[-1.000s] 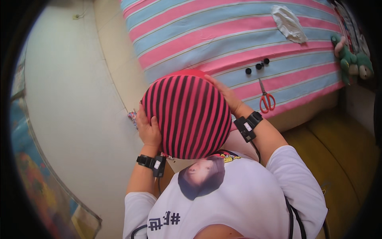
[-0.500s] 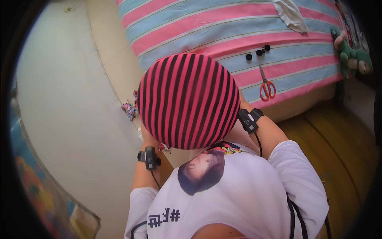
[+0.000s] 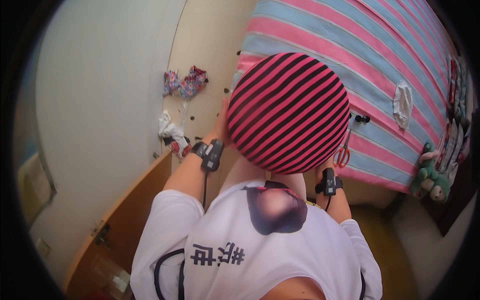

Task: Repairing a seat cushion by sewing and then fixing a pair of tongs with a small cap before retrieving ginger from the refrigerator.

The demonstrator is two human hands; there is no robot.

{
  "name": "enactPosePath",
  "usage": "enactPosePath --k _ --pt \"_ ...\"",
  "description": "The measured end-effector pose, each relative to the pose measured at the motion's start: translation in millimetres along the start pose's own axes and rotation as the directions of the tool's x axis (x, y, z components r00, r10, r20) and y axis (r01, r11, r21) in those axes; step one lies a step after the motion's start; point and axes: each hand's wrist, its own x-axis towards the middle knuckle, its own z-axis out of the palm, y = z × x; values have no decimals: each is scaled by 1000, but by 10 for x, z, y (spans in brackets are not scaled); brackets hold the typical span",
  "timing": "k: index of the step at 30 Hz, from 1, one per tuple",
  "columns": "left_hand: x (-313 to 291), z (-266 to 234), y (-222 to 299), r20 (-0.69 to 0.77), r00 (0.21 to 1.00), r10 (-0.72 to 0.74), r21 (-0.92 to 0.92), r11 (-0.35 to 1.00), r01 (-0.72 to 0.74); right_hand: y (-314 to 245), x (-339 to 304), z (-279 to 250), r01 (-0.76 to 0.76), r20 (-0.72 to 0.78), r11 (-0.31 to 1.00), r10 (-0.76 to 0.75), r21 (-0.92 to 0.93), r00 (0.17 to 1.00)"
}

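Observation:
A round, padded cushion (image 3: pixel 290 112) in pink and black striped cloth is held up between my two hands, in front of my body. My left hand (image 3: pixel 221 121) presses against its left edge, with the fingertips showing along the side. At its lower right edge, my right hand (image 3: pixel 326 164) grips the rim; most of its fingers are hidden under the cushion. Orange-handled scissors (image 3: pixel 342 157) lie on the striped bed (image 3: pixel 380 172) just beyond my right hand. The cushion's underside is out of sight.
Several small black caps (image 3: pixel 359 119) and a white cloth (image 3: pixel 402 106) lie on the bed. A green plush toy (image 3: pixel 429 175) sits at its right corner. Flowered cloth (image 3: pixel 185 85) and a white cloth scrap (image 3: pixel 172 129) are on the floor at left. A wooden panel (image 3: pixel 127 220) stands at lower left.
My view and body have turned left, so the bed sits farther right and more of the floor shows. The cushion has stayed between both hands, its stripes now slanting more.

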Motion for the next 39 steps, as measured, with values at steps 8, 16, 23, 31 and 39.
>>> enactPosePath --k 8,16,23,31,39 --pt "-301 363 272 -243 956 -167 -125 982 140 -1232 543 312 164 205 944 -106 -287 973" --pt "-173 362 92 -59 992 -114 -173 980 102 -1377 392 913 84 178 818 23 -569 984" --pt "-747 122 -222 178 982 58 -130 991 -35 -1031 -393 409 270 489 883 -55 -383 870" --pt "-742 -438 -667 42 999 20 -205 979 -11 -659 -215 72 -85 227 940 167 -332 959" --pt "-842 -224 -757 166 986 -25 -168 984 53 -340 -349 -313 -32 340 979 100 -199 935"
